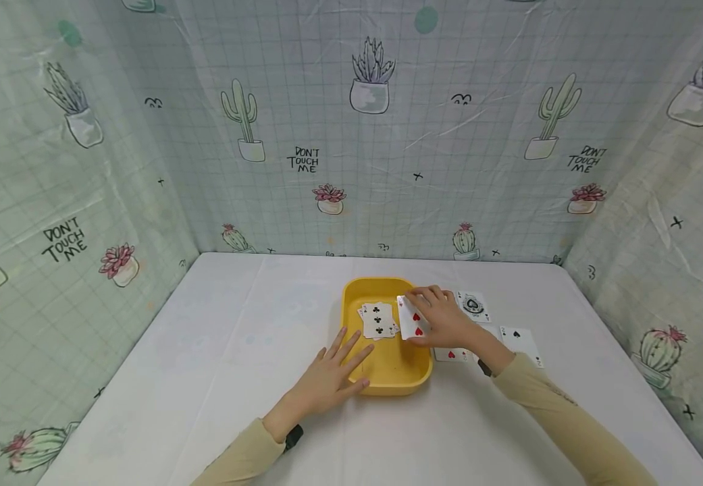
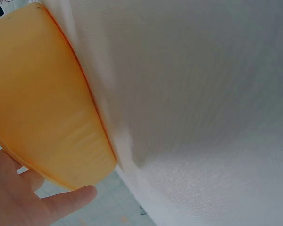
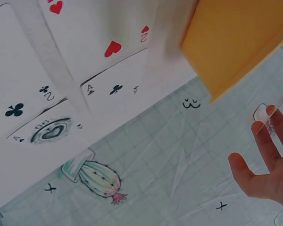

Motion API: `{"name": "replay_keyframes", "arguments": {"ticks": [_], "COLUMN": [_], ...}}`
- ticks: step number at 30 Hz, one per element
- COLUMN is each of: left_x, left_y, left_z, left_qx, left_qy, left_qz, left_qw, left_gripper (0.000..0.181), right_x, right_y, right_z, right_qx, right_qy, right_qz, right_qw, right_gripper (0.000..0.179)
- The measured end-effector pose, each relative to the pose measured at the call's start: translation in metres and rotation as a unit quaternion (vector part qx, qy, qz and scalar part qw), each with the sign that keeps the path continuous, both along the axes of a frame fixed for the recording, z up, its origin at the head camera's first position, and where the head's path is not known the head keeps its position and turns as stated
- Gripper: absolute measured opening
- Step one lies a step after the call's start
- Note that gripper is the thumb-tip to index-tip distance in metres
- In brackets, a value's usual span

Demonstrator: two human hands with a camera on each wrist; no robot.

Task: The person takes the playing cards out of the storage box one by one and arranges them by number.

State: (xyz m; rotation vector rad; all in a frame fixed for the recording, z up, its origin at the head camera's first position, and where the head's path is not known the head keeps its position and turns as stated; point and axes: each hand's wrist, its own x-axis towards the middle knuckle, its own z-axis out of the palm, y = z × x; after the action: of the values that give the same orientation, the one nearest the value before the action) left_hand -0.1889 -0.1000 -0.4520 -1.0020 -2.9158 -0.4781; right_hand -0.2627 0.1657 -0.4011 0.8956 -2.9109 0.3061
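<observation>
My right hand (image 1: pixel 445 320) holds a playing card (image 1: pixel 410 318) with red hearts above the right side of a yellow tray (image 1: pixel 396 371), its fingers covering part of the card. In the right wrist view, the card appears only as a thin edge at the fingers (image 3: pixel 266 141). Inside the tray lies a small, slightly fanned pile of cards (image 1: pixel 378 320) with a three of clubs on top. My left hand (image 1: pixel 327 381), fingers straight and spread, is at the tray's near-left rim. The left wrist view shows its thumb (image 2: pixel 73 202) by the tray's outer wall (image 2: pixel 47 103).
Right of the tray, several cards lie face up on the white table: a two of hearts (image 3: pixel 104 33), an ace of clubs (image 3: pixel 115 89), a two of clubs (image 3: pixel 19 80) and an ace of spades (image 3: pixel 49 132). Cactus-print cloth (image 1: pixel 302 121) hangs behind and beside the table.
</observation>
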Motion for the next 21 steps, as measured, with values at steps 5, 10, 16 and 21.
{"name": "replay_keyframes", "arguments": {"ticks": [5, 10, 16, 21], "left_x": [0.001, 0.002, 0.002, 0.002], "left_y": [0.000, 0.000, 0.000, 0.000], "left_z": [0.000, 0.001, 0.001, 0.003], "left_qx": [-0.005, -0.009, -0.007, -0.006], "left_qy": [-0.008, -0.014, -0.009, -0.007], "left_qz": [0.003, 0.005, 0.005, 0.002], "left_qw": [1.0000, 0.9999, 0.9999, 1.0000], "left_gripper": [0.058, 0.058, 0.058, 0.058], "right_x": [0.011, 0.019, 0.031, 0.039], "right_y": [0.017, 0.031, 0.043, 0.052], "right_z": [0.000, -0.006, -0.008, -0.012], "right_qx": [0.001, 0.012, 0.020, 0.023], "right_qy": [-0.005, -0.002, 0.002, -0.002], "right_qz": [-0.014, -0.019, -0.030, -0.040], "right_qw": [0.9999, 0.9997, 0.9993, 0.9990], "right_gripper": [0.089, 0.090, 0.092, 0.091]}}
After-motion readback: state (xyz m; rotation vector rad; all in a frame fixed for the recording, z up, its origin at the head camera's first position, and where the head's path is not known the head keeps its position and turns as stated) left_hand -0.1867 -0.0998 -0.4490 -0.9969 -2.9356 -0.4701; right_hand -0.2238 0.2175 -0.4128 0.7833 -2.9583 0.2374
